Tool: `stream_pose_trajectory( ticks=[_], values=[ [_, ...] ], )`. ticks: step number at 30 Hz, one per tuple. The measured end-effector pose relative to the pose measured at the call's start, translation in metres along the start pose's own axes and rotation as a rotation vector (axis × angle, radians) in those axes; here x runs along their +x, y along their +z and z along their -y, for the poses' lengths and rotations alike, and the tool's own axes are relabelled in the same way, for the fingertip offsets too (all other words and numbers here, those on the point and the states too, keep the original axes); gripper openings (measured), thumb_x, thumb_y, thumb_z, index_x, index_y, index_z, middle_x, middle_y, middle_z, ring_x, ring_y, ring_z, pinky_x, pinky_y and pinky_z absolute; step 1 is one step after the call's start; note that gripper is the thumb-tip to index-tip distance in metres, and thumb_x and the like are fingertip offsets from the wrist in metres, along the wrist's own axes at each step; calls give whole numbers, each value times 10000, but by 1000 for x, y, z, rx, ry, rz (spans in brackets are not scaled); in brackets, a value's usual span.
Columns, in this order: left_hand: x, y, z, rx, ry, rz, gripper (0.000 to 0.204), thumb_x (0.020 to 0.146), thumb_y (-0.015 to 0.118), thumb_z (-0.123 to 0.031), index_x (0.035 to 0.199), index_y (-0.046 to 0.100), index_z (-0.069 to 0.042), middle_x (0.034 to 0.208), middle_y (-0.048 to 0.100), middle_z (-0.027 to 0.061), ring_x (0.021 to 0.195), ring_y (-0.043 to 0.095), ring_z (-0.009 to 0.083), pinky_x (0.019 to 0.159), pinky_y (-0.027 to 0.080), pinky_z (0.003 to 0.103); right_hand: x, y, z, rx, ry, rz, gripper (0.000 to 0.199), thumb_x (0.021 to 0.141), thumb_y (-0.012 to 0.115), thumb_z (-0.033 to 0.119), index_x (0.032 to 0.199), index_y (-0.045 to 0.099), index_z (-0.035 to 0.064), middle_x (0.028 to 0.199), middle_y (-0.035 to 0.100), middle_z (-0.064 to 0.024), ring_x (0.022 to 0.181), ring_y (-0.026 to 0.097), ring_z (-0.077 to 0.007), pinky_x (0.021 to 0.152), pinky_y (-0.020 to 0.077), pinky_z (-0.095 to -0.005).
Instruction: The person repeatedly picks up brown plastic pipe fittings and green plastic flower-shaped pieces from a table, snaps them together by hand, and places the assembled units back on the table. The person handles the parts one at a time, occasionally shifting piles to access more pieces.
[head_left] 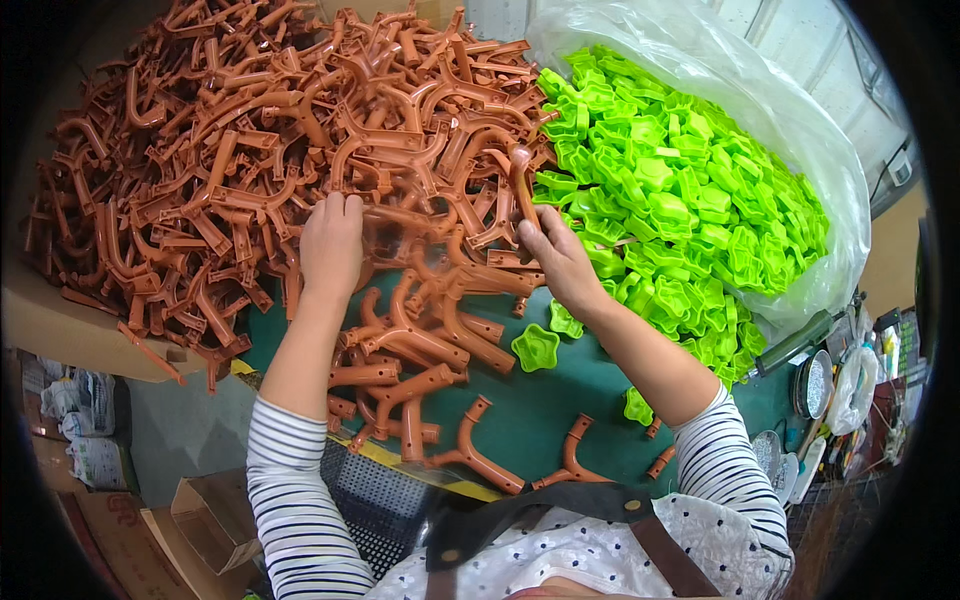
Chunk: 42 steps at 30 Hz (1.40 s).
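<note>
A: What is found nearest to the body?

B: At the near edge of the green table (520, 410), two forked brown pieces (486, 466) are laid, a little apart from the others. Just beyond them, a loose cluster of brown pieces (415, 342) is spread, and to its right one green star-shaped piece (536, 347) is seen lying by itself.

A: And how are the hands placed?

B: By the right hand (565, 262), a curved brown piece (523, 185) is held nearly upright, with the thumb and fingers closed upon it. The left hand (330, 245) is placed at the front of the brown heap (200, 190). Its fingers are bent, but the pieces beside them are blurred, so it cannot be told whether anything is gripped there.

A: What is set farther away?

B: The brown heap is piled far back on the left. On the right, the green heap (680, 190) is contained in a clear plastic bag (810, 140).

A: How far has the work been brought?

B: As it can be judged, only a small share of the brown pieces has been set apart, and many more are left. Whether those on the table are finished cannot be told.
</note>
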<state>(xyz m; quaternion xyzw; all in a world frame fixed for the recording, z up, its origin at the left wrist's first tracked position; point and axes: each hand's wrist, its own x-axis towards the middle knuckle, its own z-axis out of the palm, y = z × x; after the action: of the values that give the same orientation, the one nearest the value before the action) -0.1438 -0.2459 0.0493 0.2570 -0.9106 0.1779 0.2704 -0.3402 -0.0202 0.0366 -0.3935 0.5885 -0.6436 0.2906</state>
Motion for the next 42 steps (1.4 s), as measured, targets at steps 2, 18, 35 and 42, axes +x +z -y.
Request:
stream_pose_trajectory(
  ticks=[2,18,35,42],
  values=[
    [-1,-26,-7,-221,143,-108,153,786,638,-25,928,581,-36,935,603,115,888,609,289,738,525,375,-10,-8,-10,-84,-71,3,272,997,575,234,1172,524,33,875,558,-38,796,516,-104,742,460,-280],
    [-43,-81,-85,-1223,-553,-99,271,816,754,-28,1051,622,2,1016,645,100,911,649,245,812,536,332,-35,42,15,-190,20,193,444,911,713,201,1273,575,-15,995,681,-74,900,630,-113,808,511,-286],
    [-75,-127,-134,-2176,-810,341,323,987,621,-210,1224,601,9,970,679,23,725,574,53,627,445,196,-123,-13,19,-66,-102,280,496,830,772,154,1293,618,69,1108,690,-127,949,672,-242,869,512,-329],
    [-88,-140,-139,-1978,-782,398,400,951,677,-257,1213,606,36,943,673,12,742,565,42,623,444,189,-133,-16,21,-253,-290,375,507,819,777,165,1282,616,36,1204,681,-144,1064,673,-278,913,515,-356]
  ],
)
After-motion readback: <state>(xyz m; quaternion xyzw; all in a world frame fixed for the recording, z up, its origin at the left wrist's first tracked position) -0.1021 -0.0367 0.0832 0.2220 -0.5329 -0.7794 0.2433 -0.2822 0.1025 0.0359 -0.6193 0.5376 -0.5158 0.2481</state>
